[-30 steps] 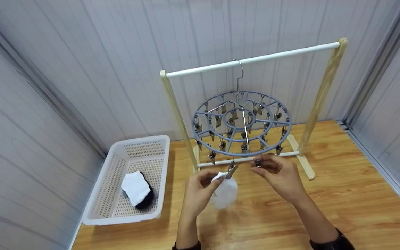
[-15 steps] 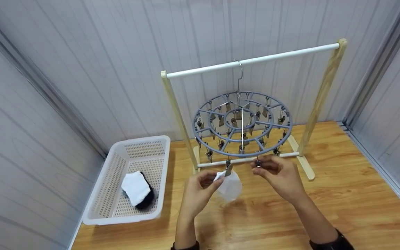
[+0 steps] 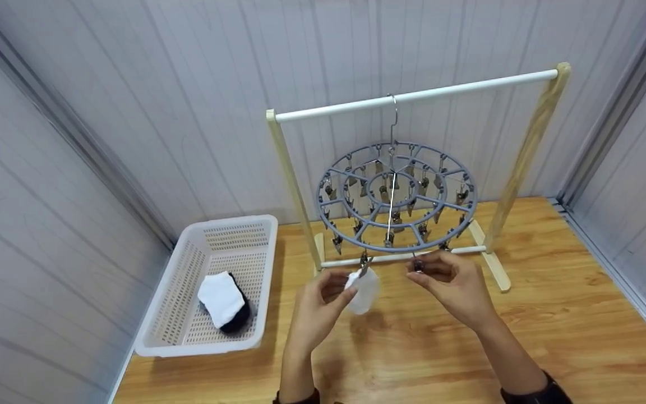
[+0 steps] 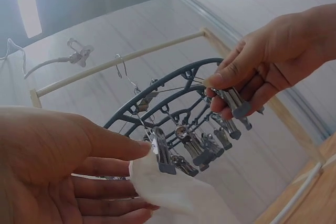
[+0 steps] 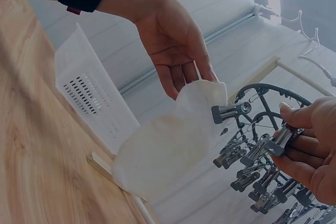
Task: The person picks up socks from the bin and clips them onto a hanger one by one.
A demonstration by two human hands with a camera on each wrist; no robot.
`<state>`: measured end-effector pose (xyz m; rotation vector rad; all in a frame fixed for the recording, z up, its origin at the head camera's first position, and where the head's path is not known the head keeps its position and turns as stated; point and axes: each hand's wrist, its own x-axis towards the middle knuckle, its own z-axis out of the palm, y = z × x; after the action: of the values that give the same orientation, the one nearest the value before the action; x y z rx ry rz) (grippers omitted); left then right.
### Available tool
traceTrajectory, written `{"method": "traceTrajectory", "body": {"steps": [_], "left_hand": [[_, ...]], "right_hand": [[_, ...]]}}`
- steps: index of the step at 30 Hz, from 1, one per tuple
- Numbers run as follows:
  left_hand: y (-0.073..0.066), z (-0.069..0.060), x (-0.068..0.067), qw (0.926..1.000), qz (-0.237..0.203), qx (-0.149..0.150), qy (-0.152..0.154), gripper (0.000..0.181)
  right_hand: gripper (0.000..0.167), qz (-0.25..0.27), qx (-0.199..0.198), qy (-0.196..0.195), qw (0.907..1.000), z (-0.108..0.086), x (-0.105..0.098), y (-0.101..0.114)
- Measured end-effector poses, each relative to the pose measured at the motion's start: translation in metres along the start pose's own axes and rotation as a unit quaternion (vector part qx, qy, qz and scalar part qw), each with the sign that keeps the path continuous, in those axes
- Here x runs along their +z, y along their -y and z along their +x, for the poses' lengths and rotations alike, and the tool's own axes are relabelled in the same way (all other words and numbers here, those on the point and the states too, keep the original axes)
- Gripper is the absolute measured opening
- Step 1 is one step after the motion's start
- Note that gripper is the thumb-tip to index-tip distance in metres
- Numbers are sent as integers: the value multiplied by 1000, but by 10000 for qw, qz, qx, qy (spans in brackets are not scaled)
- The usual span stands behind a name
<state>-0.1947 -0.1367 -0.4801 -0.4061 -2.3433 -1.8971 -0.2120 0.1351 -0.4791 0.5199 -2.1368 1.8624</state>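
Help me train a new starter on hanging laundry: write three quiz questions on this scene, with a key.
1. What does the left hand hold, and what does the right hand hold?
2. True or false: in the basket, the black piece lies on top of the white piece.
3. Fill the gap: the round hanger hooks over the top ____ of the rack.

Key:
1. Left, a white sock; right, a metal clip.
2. False; the white piece lies on the black piece.
3. Bar.
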Motion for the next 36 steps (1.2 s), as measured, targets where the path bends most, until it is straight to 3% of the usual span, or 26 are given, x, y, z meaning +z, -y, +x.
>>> {"method": "traceTrajectory", "body": {"steps": [5, 11, 18, 24, 36], "left_hand": [[-2, -6, -7, 9991, 233, 108, -335, 30], [-9, -6, -34, 9929, 979, 137, -655, 30], [-15, 11, -69, 9750, 2186, 152, -360, 23], [-8, 26, -94, 9558, 2932, -202, 30, 24], [21, 56, -144, 9290, 3585, -837, 393, 24]], "right_hand": [[20, 17, 54, 3, 10000, 1, -1, 0], [20, 83, 81, 48, 9999, 0, -2, 1], [21, 131, 61, 16, 9999, 0, -3, 0], [22, 46, 22, 3, 10000, 1, -2, -1], [22, 84, 109, -36, 9999, 1, -3, 0]]}}
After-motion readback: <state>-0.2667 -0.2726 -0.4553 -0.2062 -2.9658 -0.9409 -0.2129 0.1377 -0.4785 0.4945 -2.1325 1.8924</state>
